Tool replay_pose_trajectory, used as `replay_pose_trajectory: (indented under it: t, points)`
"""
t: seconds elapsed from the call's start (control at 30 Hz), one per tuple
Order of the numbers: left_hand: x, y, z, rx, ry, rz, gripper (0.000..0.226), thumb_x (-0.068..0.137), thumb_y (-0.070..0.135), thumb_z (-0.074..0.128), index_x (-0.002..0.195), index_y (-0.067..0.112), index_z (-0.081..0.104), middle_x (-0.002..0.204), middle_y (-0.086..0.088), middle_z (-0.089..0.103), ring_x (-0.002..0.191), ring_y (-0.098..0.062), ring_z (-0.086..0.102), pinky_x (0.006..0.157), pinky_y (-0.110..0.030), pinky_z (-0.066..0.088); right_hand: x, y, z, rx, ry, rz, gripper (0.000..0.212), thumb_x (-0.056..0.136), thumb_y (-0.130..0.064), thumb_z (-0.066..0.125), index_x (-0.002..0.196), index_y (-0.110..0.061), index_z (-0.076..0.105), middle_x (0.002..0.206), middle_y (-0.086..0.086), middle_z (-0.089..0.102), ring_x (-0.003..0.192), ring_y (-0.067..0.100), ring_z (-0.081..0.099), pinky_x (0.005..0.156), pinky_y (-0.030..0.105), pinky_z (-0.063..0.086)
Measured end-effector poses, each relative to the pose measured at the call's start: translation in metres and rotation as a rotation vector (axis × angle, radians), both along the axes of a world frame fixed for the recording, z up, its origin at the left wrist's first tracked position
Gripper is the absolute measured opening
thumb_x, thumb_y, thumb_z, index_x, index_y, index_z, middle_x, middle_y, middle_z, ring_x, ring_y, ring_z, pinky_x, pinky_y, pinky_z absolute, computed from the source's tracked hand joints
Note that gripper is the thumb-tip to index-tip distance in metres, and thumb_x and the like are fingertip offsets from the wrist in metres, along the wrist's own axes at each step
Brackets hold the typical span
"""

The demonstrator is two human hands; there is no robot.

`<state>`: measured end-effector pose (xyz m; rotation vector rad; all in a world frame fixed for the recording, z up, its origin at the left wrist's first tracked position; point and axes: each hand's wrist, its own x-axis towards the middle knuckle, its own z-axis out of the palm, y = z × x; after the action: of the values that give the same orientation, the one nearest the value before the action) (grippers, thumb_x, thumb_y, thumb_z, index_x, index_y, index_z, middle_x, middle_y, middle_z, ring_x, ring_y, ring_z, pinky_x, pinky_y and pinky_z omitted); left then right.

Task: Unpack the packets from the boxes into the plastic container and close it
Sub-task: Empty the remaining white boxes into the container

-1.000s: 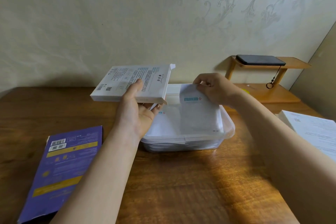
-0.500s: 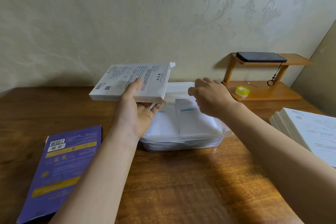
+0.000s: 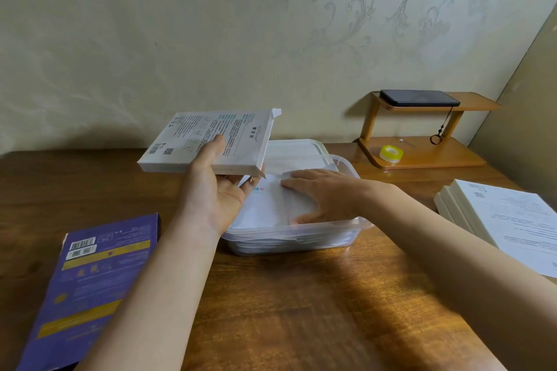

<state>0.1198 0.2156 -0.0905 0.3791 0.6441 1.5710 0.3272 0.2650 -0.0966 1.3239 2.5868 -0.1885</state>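
A clear plastic container (image 3: pixel 301 238) stands mid-table, filled with flat white packets (image 3: pixel 265 208). My left hand (image 3: pixel 217 190) grips a flat white box (image 3: pixel 208 141) from below, thumb on top, holding it tilted above the container's left rim with its end flap open. My right hand (image 3: pixel 322 196) lies flat with straight fingers on the topmost packet inside the container. The clear lid (image 3: pixel 295 150) sits just behind the container.
A purple and yellow box (image 3: pixel 87 283) lies flat at the front left. Stacked white boxes (image 3: pixel 509 220) sit at the right edge. At the back right, a small wooden shelf (image 3: pixel 422 156) carries a dark phone (image 3: pixel 419 98) and a yellow tape roll (image 3: pixel 391 153).
My right hand lowered the packet it held upright into the container and now lies flat on it. My left hand and its white box stayed nearly still.
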Motion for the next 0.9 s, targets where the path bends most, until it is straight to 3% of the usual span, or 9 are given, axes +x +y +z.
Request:
replay_pose_trajectory:
  t: [0.27,0.73,0.83,0.9]
  points:
    - [-0.0002,0.0004,0.0000,-0.003,-0.003,0.006,0.038,0.094,0.025,0.066,0.132,0.019,0.062,0.098,-0.004,0.077,0.098,-0.022,0.070,0.068,-0.038,0.061,-0.0022,0.0039,-0.0043,-0.064,-0.076,-0.017,0.099,0.087,-0.071,0.053,0.159,-0.035,-0.003,0.167,-0.010,-0.001,0.154,0.026,0.005,0.123,0.053,0.010]
    - [-0.0002,0.0001,-0.0006,-0.007,-0.005,0.005,0.041,0.094,0.026,0.066,0.134,0.020,0.060,0.100,-0.004,0.077,0.101,-0.022,0.070,0.069,-0.039,0.060,-0.0023,0.0032,-0.0061,-0.012,-0.087,0.008,0.095,0.089,-0.070,0.051,0.159,-0.035,-0.003,0.167,-0.007,0.001,0.152,0.028,0.006,0.121,0.053,0.004]
    - [-0.0001,-0.0003,-0.0004,-0.009,-0.007,0.002,0.040,0.095,0.026,0.066,0.134,0.020,0.060,0.100,-0.004,0.077,0.101,-0.022,0.070,0.069,-0.039,0.060,-0.0031,0.0025,-0.0049,-0.010,-0.046,-0.013,0.095,0.086,-0.073,0.053,0.159,-0.034,0.007,0.167,-0.006,0.010,0.152,0.026,0.012,0.122,0.054,0.007]
    - [-0.0008,-0.0001,-0.0012,-0.013,-0.013,-0.002,0.039,0.095,0.026,0.066,0.133,0.020,0.061,0.099,-0.004,0.077,0.100,-0.022,0.070,0.069,-0.039,0.061,-0.0047,-0.0026,0.0032,-0.023,0.133,-0.094,0.086,0.082,-0.071,0.061,0.153,-0.032,0.032,0.160,-0.007,0.034,0.146,0.021,0.032,0.121,0.049,0.022]
